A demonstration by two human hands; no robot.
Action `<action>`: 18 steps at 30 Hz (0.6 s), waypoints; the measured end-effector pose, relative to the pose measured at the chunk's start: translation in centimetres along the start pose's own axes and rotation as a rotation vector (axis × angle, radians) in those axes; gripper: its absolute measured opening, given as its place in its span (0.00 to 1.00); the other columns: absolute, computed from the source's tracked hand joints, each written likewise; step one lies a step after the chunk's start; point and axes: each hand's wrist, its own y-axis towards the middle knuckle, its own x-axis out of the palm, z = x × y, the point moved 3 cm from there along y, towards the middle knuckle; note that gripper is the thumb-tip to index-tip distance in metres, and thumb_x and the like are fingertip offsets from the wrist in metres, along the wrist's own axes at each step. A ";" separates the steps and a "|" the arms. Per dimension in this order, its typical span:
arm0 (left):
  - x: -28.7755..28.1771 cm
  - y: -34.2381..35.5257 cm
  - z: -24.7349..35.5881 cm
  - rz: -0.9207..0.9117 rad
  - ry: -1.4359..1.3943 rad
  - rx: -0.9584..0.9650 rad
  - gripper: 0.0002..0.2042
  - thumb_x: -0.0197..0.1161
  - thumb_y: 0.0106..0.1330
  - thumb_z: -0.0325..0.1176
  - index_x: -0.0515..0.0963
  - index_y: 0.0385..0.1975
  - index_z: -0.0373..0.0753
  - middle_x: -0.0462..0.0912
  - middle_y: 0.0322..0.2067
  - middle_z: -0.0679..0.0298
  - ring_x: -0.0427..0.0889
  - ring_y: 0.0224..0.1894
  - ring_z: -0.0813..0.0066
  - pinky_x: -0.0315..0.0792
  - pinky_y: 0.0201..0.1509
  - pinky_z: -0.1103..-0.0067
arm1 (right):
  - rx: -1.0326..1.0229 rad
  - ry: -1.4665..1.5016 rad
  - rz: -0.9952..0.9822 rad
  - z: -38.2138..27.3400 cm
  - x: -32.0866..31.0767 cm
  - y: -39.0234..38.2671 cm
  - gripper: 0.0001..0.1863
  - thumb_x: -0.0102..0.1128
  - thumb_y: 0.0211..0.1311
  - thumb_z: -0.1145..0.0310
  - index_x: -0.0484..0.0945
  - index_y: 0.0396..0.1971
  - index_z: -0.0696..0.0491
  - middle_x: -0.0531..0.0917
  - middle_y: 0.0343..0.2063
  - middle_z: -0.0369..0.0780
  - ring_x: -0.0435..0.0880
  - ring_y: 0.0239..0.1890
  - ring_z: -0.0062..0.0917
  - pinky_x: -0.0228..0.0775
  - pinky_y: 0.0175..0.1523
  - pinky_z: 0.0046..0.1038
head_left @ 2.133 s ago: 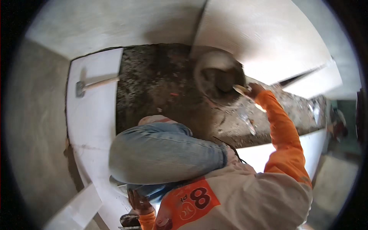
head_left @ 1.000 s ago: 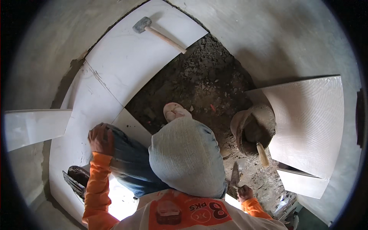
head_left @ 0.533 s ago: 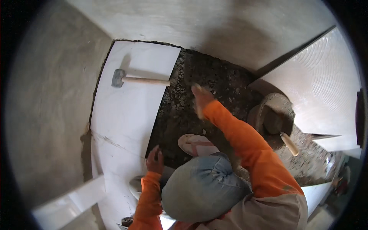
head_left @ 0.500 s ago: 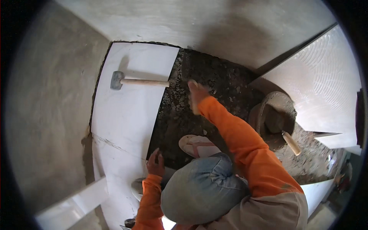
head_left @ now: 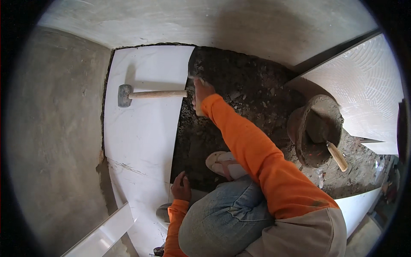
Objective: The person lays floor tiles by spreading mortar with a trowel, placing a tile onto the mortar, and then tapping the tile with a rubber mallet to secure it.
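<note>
My right hand (head_left: 201, 94) grips a small trowel by its wooden handle at the edge of a white floor tile (head_left: 139, 128); its blade is low over the dark mortar bed (head_left: 244, 85). A rubber mallet (head_left: 124, 95) with a wooden handle lies on that tile, its handle end beside my right hand. My left hand (head_left: 181, 190) is lower, near the tile's edge beside my knee, fingers loosely bent and apart, nothing visible in it. A bucket (head_left: 299, 135) of grey mix stands to the right with another wooden-handled tool (head_left: 337, 156) in it.
Bare cement walls (head_left: 60, 120) enclose the corner. A large ridged tile (head_left: 364, 94) leans at the right, and a white tile strip (head_left: 96, 237) is at lower left. My sandalled foot (head_left: 218, 162) rests on the mortar bed; debris (head_left: 376, 167) lies at the right.
My right hand has moved from beside the bucket up and left to the tile's edge with the trowel. My left hand has left my knee for the tile's edge. The view has shifted.
</note>
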 end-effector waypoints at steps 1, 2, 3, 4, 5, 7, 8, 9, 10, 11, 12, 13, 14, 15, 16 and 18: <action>-0.1 0.0 0.2 -0.003 -0.008 0.019 0.13 0.55 0.62 0.35 0.77 0.43 0.37 0.82 0.38 0.57 0.82 0.39 0.66 0.74 0.43 0.76 | 0.047 0.060 -0.051 -0.5 0.2 0.3 0.18 0.47 0.62 0.47 0.67 0.35 0.48 0.69 0.17 0.37 0.70 0.16 0.25 0.67 0.22 0.32; 0.0 -0.1 0.8 -0.003 -0.021 0.037 0.13 0.55 0.62 0.35 0.77 0.43 0.37 0.82 0.38 0.56 0.82 0.40 0.65 0.74 0.44 0.75 | 0.053 0.057 -0.046 -0.8 -0.1 0.9 0.18 0.47 0.62 0.47 0.67 0.35 0.48 0.69 0.17 0.37 0.70 0.16 0.25 0.67 0.22 0.32; 0.1 -0.1 1.2 -0.008 -0.023 0.030 0.13 0.55 0.62 0.35 0.77 0.43 0.37 0.82 0.38 0.56 0.82 0.40 0.65 0.74 0.44 0.75 | 0.046 0.028 -0.038 -0.9 -0.6 1.5 0.19 0.47 0.62 0.46 0.67 0.35 0.48 0.68 0.17 0.37 0.69 0.17 0.25 0.66 0.23 0.33; 0.1 0.0 1.4 -0.056 -0.036 -0.021 0.13 0.55 0.62 0.35 0.77 0.43 0.37 0.82 0.39 0.56 0.81 0.40 0.64 0.74 0.44 0.74 | 0.039 -0.001 -0.031 -0.7 -1.1 1.8 0.19 0.47 0.62 0.46 0.66 0.35 0.49 0.67 0.17 0.37 0.68 0.17 0.25 0.65 0.24 0.33; -0.1 0.2 1.6 -0.087 -0.049 -0.067 0.13 0.55 0.62 0.35 0.77 0.44 0.37 0.81 0.39 0.55 0.81 0.41 0.62 0.74 0.45 0.74 | 0.036 -0.006 -0.039 -0.6 -0.6 1.7 0.19 0.47 0.62 0.46 0.66 0.35 0.49 0.67 0.17 0.37 0.68 0.17 0.25 0.65 0.24 0.33; -0.2 0.5 1.7 -0.063 -0.033 -0.019 0.14 0.55 0.62 0.35 0.77 0.44 0.37 0.81 0.39 0.55 0.81 0.41 0.63 0.74 0.45 0.74 | 0.079 0.137 -0.046 -0.1 -0.1 1.2 0.20 0.48 0.62 0.47 0.66 0.34 0.50 0.66 0.18 0.38 0.66 0.17 0.26 0.61 0.24 0.33; -0.2 0.5 1.8 -0.041 -0.007 0.023 0.14 0.55 0.62 0.35 0.77 0.44 0.37 0.81 0.39 0.55 0.81 0.40 0.63 0.74 0.44 0.74 | 0.071 0.138 -0.039 0.2 -0.5 1.8 0.20 0.48 0.62 0.47 0.66 0.34 0.50 0.66 0.18 0.38 0.66 0.17 0.26 0.61 0.24 0.33; 0.3 0.6 2.0 -0.045 -0.014 0.031 0.14 0.55 0.62 0.35 0.77 0.44 0.37 0.81 0.39 0.55 0.81 0.40 0.63 0.74 0.44 0.74 | 0.080 0.171 -0.003 0.5 -1.1 2.6 0.20 0.47 0.62 0.46 0.66 0.36 0.50 0.66 0.18 0.38 0.65 0.17 0.25 0.59 0.23 0.32; 0.2 0.6 1.8 -0.035 -0.008 0.062 0.14 0.55 0.62 0.35 0.77 0.44 0.37 0.81 0.39 0.55 0.81 0.40 0.64 0.74 0.44 0.74 | 0.102 0.207 0.022 1.0 -0.9 2.8 0.21 0.47 0.62 0.46 0.67 0.38 0.50 0.66 0.19 0.38 0.64 0.18 0.25 0.57 0.23 0.32; -0.1 0.5 1.7 -0.025 -0.002 0.092 0.14 0.55 0.62 0.36 0.77 0.44 0.38 0.81 0.39 0.56 0.81 0.40 0.64 0.74 0.44 0.74 | 0.121 0.107 -0.044 1.3 -2.0 2.9 0.22 0.46 0.62 0.46 0.67 0.45 0.48 0.66 0.20 0.38 0.64 0.19 0.25 0.56 0.23 0.32; -0.4 0.1 1.6 -0.018 -0.006 0.090 0.14 0.55 0.62 0.36 0.77 0.44 0.38 0.81 0.39 0.56 0.81 0.40 0.64 0.74 0.44 0.74 | 0.118 0.100 -0.048 1.3 -2.7 2.4 0.22 0.46 0.62 0.46 0.67 0.45 0.48 0.66 0.20 0.38 0.64 0.19 0.25 0.56 0.23 0.32; -0.8 -0.1 1.5 0.003 0.000 0.036 0.14 0.55 0.62 0.36 0.77 0.44 0.37 0.81 0.40 0.56 0.81 0.40 0.64 0.74 0.44 0.74 | 0.096 0.141 0.019 1.0 -3.3 1.5 0.22 0.46 0.63 0.46 0.66 0.47 0.47 0.66 0.20 0.38 0.64 0.18 0.25 0.56 0.24 0.32; -1.1 -0.4 1.3 0.023 0.006 -0.018 0.14 0.55 0.62 0.36 0.77 0.44 0.37 0.81 0.40 0.56 0.81 0.41 0.64 0.74 0.44 0.74 | 0.073 0.181 0.086 0.9 -3.3 0.7 0.22 0.45 0.63 0.46 0.65 0.48 0.47 0.66 0.19 0.37 0.63 0.18 0.25 0.57 0.24 0.32; -1.6 -0.7 1.1 0.028 0.007 -0.019 0.14 0.55 0.62 0.36 0.77 0.44 0.37 0.81 0.40 0.56 0.81 0.41 0.64 0.74 0.44 0.74 | 0.074 0.180 0.082 1.3 -3.0 -0.3 0.22 0.45 0.63 0.46 0.65 0.48 0.47 0.66 0.19 0.37 0.63 0.18 0.25 0.57 0.24 0.32; -2.0 -1.0 0.7 0.043 -0.022 -0.046 0.14 0.55 0.62 0.36 0.76 0.45 0.38 0.81 0.40 0.56 0.81 0.41 0.64 0.74 0.44 0.74 | 0.040 0.175 0.056 1.5 -2.6 -1.3 0.22 0.45 0.63 0.47 0.65 0.47 0.47 0.66 0.18 0.37 0.63 0.18 0.25 0.57 0.25 0.32; -2.2 -1.0 0.2 0.062 -0.046 -0.076 0.14 0.55 0.62 0.36 0.76 0.45 0.38 0.81 0.41 0.57 0.81 0.42 0.63 0.74 0.44 0.74 | 0.009 0.171 0.026 1.5 -1.7 -1.5 0.21 0.45 0.63 0.47 0.65 0.46 0.47 0.65 0.17 0.36 0.64 0.18 0.24 0.57 0.25 0.32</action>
